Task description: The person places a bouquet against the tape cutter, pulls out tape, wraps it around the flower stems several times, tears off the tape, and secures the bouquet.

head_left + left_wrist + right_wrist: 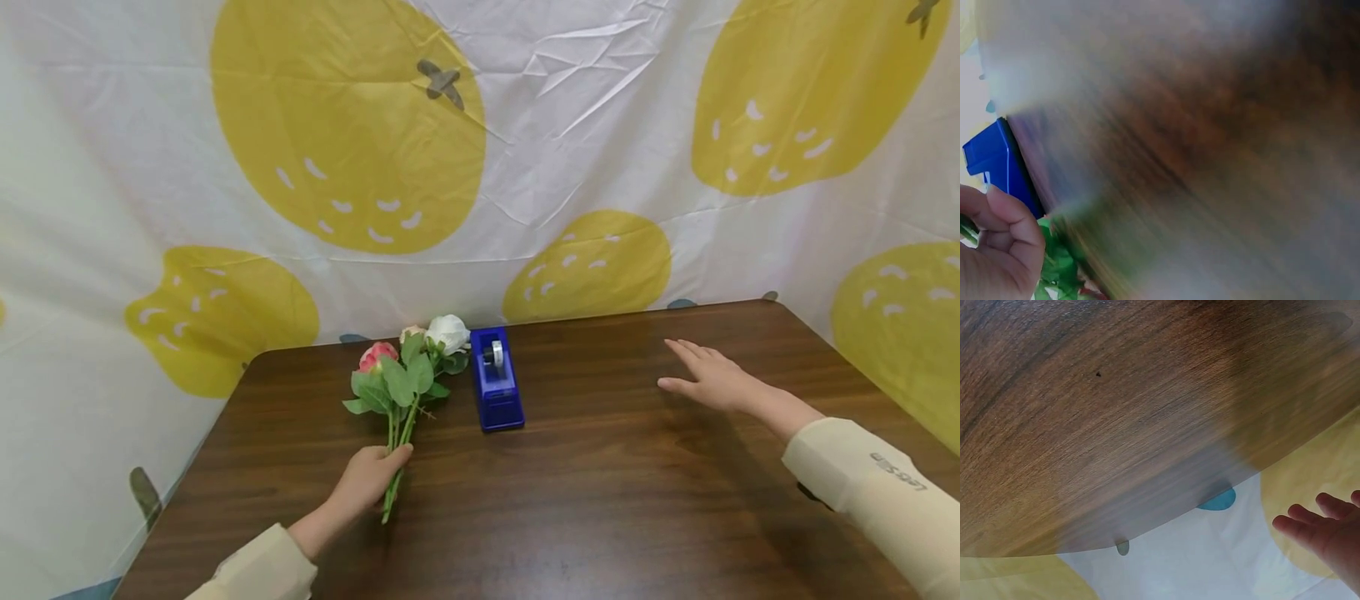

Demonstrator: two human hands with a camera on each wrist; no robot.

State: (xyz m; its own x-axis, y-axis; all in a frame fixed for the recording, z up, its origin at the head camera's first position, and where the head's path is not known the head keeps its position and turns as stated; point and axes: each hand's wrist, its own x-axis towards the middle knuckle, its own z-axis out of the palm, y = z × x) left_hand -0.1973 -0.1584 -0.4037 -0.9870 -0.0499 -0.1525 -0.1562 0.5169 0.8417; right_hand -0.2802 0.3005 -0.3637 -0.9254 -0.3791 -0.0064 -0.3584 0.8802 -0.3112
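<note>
From my station I see my left hand [365,479] stretched forward, gripping the stems [409,421] of three flowers [447,335] at the left of the table [600,467]: one pink, one white, one pale and partly covered. My right hand [708,379] reaches out flat, thumb apart. One blue dispenser [499,404] stands just right of the flowers. Blur swamps my left wrist view; the right crops its hand.
</note>
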